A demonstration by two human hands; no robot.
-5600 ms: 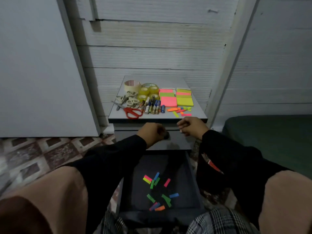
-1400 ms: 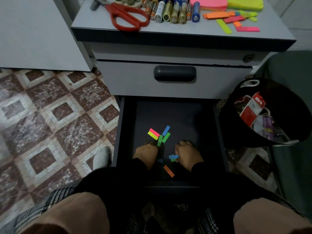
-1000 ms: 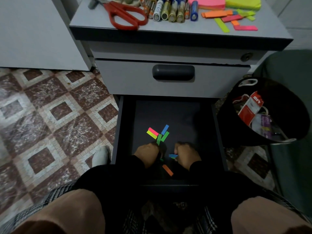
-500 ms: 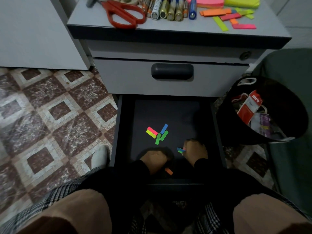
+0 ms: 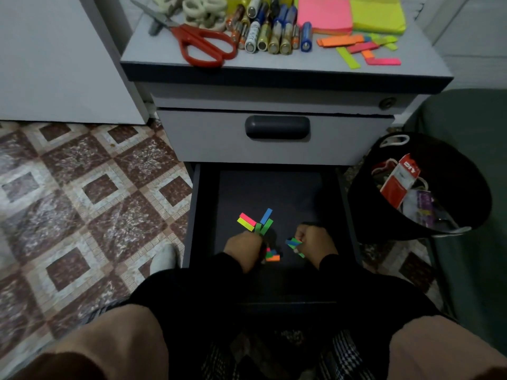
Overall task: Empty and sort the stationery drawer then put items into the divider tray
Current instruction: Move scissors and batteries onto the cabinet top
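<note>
Both hands in open drawer [image 5: 204,215] | left hand [image 5: 242,249] and right hand [image 5: 314,242] each pinch sticky flags [image 5: 294,242] | more flags [image 5: 255,220] lie far-left | risk: thin tabs slipping from fingers, scattering.

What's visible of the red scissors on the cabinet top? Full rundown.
The red scissors lie flat on the grey cabinet top, near its left front corner. Two red loop handles, plastic by the look, point toward the front edge; the grey metal blades run back and left, closed or nearly so. The right loop sits close against the row of batteries; contact is unclear. The blades run beside some pale-handled scissors. Neither hand touches them.
</note>
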